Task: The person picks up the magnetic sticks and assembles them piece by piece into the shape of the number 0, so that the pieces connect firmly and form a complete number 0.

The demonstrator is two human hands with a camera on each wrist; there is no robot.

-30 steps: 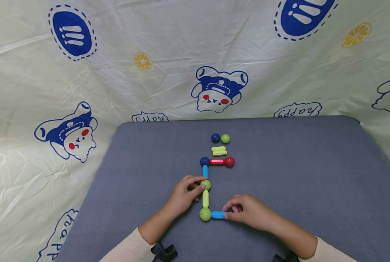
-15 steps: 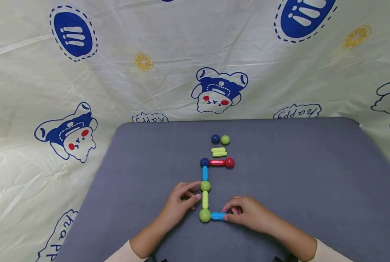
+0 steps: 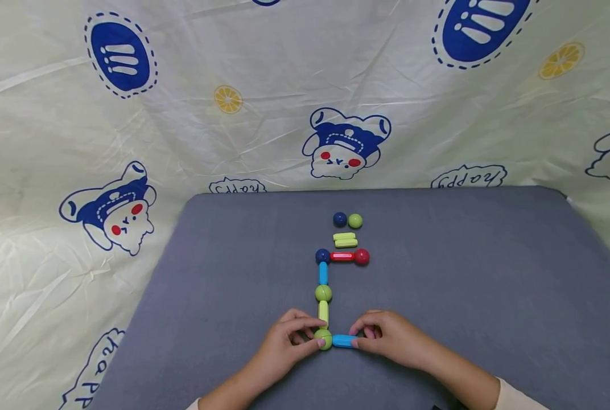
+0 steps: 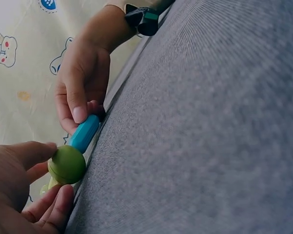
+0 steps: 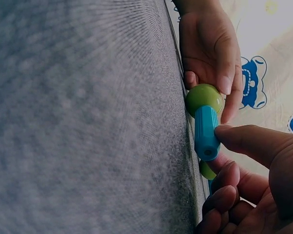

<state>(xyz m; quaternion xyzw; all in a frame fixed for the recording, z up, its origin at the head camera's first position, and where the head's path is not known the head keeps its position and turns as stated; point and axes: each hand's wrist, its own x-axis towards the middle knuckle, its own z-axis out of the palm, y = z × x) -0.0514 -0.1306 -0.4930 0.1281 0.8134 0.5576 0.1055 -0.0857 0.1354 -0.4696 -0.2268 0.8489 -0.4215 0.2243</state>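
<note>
In the head view my left hand [image 3: 288, 343] pinches the near green ball [image 4: 67, 165] between thumb and fingers. My right hand [image 3: 397, 339] grips the free end of a blue magnetic stick [image 5: 206, 132], whose other end meets that ball. From the ball a yellow-green stick [image 3: 323, 313] runs away to a second green ball [image 3: 323, 293]. Beyond it, an upright blue stick [image 3: 323, 274] joins a dark blue ball [image 3: 322, 256]. A red stick [image 3: 342, 257] links this to a red ball [image 3: 362, 257] at the right.
Behind the joined pieces lie two loose yellow-green sticks [image 3: 345, 240], side by side. Farther back are a loose dark blue ball [image 3: 339, 220] and a loose green ball [image 3: 355, 221]. All rest on a grey cloth-covered table [image 3: 464, 273], with a printed curtain [image 3: 264, 136] behind its far edge.
My left hand has let go of the second green ball, moved nearer the body and taken hold of the near green ball. The right hand stays on the blue stick.
</note>
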